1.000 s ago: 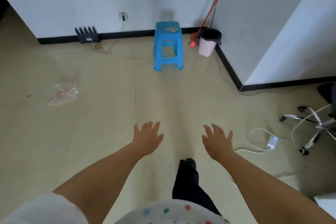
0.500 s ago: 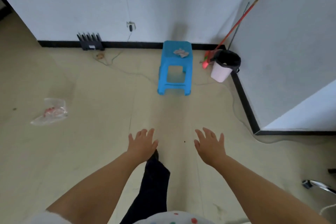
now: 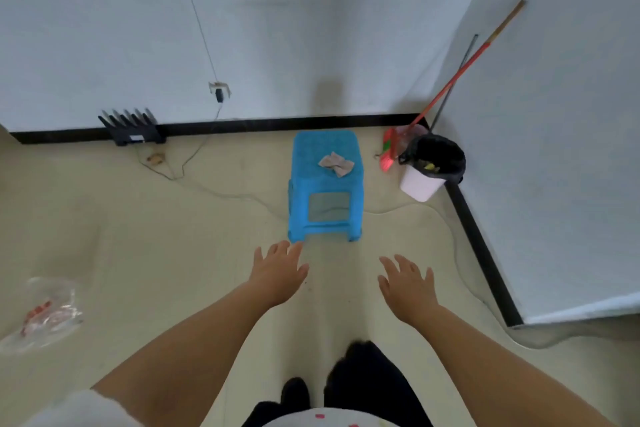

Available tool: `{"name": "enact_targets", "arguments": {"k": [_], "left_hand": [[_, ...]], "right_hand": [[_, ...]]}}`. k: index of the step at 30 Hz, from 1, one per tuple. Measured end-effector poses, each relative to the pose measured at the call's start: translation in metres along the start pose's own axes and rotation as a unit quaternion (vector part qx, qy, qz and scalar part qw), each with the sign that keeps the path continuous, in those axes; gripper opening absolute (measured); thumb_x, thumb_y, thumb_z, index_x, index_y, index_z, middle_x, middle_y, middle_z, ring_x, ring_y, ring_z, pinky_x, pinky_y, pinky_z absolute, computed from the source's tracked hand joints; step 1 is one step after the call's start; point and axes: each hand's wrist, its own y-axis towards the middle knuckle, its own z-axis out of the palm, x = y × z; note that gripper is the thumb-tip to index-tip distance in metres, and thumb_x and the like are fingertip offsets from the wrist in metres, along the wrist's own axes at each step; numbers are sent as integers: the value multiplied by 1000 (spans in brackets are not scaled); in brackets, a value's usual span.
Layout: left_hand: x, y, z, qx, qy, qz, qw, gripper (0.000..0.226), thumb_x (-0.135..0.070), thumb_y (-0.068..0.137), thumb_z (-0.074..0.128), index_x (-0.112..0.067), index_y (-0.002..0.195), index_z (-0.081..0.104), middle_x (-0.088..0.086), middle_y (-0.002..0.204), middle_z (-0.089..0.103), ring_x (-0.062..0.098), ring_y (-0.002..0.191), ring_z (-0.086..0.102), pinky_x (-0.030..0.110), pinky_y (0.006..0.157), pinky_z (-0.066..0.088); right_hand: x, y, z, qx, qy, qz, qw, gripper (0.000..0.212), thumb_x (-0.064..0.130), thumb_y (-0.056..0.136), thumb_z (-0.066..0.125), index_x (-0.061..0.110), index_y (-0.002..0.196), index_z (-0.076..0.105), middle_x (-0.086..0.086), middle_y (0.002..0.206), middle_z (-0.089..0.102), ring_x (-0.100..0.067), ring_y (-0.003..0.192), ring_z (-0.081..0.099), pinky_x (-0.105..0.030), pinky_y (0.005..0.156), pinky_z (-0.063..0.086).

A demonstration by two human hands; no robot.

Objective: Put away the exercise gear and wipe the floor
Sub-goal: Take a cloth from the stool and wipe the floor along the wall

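Closed in on the corner since a sec ago: the blue stool (image 3: 325,184) sat far off up the floor then, now it's just ahead of my hands and looks much bigger. The office chair base and white cable that were off to my right 1 s ago are out of view, so I've moved fwd and turned a bit left.

Left hand (image 3: 278,270) is wide, fingers spread, palm down, holding nothing; its fingertips are near the stool's front-left leg but I can't tell if they touch. Right hand (image 3: 405,284) is the same, wide and empty, a bit further back from the stool. Both hang over bare floor (image 3: 173,253).

The crumpled rag (image 3: 336,165) lies on the stool seat, toward its right side. I judge that's what I'm heading for, i.e. the wipe part of the task. No exercise gear visible in this frame, so can't say whether that half is done.

Other bits: a clear plastic bag (image 3: 45,315) w/ smth red inside lies on the floor well to my left; black router (image 3: 130,130) against the skirting; bin (image 3: 429,166) w/ black liner in the corner, red-handled broom (image 3: 450,80) leaning on the wall beside it. A thin cable (image 3: 214,189) runs along the floor behind and past the stool.

Next, prob. reach over the seat w/ right hand for the rag; mind the cable when stepping closer
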Motion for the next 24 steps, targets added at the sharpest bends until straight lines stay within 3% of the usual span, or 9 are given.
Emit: {"name": "enact_targets", "arguments": {"k": [7,10,15,20,24], "left_hand": [[7,136,-22,35,-37,-68,996,54,-42,99,30,-22,148,21,7,150,30,26,137,30,50,114,17],[2,196,-30,54,-69,-111,990,55,-42,100,29,-21,149,19,8,151,27,26,138,29,50,113,19],[-15,292,-40,64,-104,-115,986,55,-38,99,32,-20,150,18,4,152,26,23,139,28,46,114,17],[-5,386,-8,51,-139,-122,981,60,-31,99,35,-21,152,9,5,157,15,19,145,16,43,117,14],[16,460,48,45,-111,-104,987,64,-27,100,34,-23,152,-2,2,160,-8,17,148,-5,44,118,5]], "right_hand": [[-5,160,-54,38,-39,-55,997,50,36,102,25,28,150,17,-4,156,17,-22,143,19,-53,115,12],[-14,231,-82,57,-49,-84,994,49,36,101,27,28,149,17,-4,156,19,-23,142,22,-48,114,19],[-18,351,-109,111,-50,-122,985,51,36,101,33,22,148,20,-9,153,24,-26,138,27,-42,107,32],[4,462,-76,120,-21,-152,981,51,31,100,38,17,147,25,-10,149,27,-27,135,30,-41,105,35],[24,545,-22,35,21,-195,980,56,25,97,46,13,147,25,-10,154,22,-28,138,27,-38,109,29]]}}
